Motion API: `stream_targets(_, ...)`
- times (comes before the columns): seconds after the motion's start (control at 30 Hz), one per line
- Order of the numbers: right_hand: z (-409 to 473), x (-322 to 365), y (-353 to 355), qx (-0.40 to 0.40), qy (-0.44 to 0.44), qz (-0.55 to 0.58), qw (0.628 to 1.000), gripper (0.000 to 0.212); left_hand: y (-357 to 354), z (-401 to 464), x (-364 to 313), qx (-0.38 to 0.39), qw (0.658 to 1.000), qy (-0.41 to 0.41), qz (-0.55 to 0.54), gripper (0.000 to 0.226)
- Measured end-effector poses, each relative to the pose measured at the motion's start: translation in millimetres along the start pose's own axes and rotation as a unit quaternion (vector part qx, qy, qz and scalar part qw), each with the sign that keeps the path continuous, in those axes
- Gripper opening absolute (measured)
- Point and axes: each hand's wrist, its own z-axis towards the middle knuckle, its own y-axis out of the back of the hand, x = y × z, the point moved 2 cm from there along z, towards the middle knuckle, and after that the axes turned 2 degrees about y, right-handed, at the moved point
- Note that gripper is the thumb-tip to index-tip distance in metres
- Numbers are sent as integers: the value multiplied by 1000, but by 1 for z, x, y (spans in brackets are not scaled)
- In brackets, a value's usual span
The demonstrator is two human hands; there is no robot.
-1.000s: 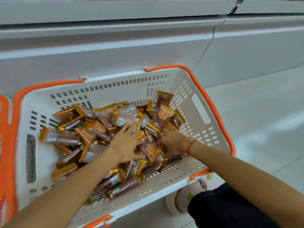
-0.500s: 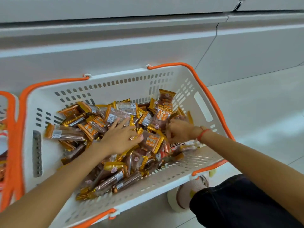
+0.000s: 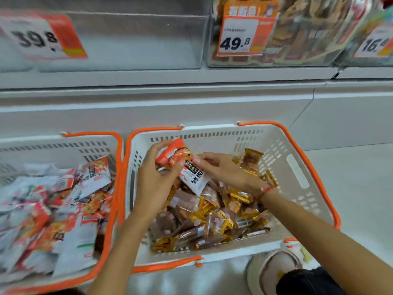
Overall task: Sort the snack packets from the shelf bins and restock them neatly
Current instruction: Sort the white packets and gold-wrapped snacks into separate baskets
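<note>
A white basket with orange handles sits on the floor and holds several brown and gold snack packets. My left hand grips a red and white packet above that pile. My right hand pinches the upper edge of a second white packet with black print, which hangs just below the first. A second white basket on the left is full of red and white packets.
Clear shelf bins stand above a white shelf base: one at the left with a 39.8 price tag, one at the right full of snacks with a 49.8 tag. A light shoe rests on the floor.
Both hands have risen out of the brown and gold pile, each holding a red and white packet. The view has tilted up and left, showing the shelf bins and the left basket.
</note>
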Motion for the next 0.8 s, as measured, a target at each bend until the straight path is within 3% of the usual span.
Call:
stream_targets(0.07,10,-12,-27,30,5,-45,999,34,36,-17,-1,-152,987,-41,17,40)
stream_targets(0.13,20,-31,-46,50,-2,-109,993,26,69,-34,0,-307,949,-64,27,37)
stream_targets(0.2,26,-51,-57,91,-14,-169,981,28,102,-44,10,-401,910,-46,92,42)
stream_targets(0.23,26,-57,-60,114,-20,-189,975,28,118,-44,22,-406,903,-16,140,46)
stream_targets(0.33,24,-69,-60,128,-40,-229,964,19,150,-32,54,-295,872,154,360,56)
stream_targets(0.4,19,-75,-55,111,-39,-268,956,16,141,-29,52,-278,852,184,404,56)
stream_targets(0.5,12,-82,-46,101,0,-355,930,18,83,-21,22,-291,884,15,366,45)
stream_targets(0.57,12,-87,-34,11,18,-413,910,22,29,-8,15,-161,917,-66,358,37)
stream_targets(0.63,17,-93,-4,-168,-40,-392,904,19,-23,8,25,31,915,-88,393,38)
stream_targets(0.67,20,-101,15,-237,-78,-361,899,18,-45,15,38,116,893,-87,426,42)
stream_targets(0.7,25,-111,32,-256,-102,-353,894,21,-62,22,54,188,860,-88,465,47)
stream_targets(0.8,38,-145,62,-103,-103,-460,876,41,-89,37,101,337,758,-66,555,63)
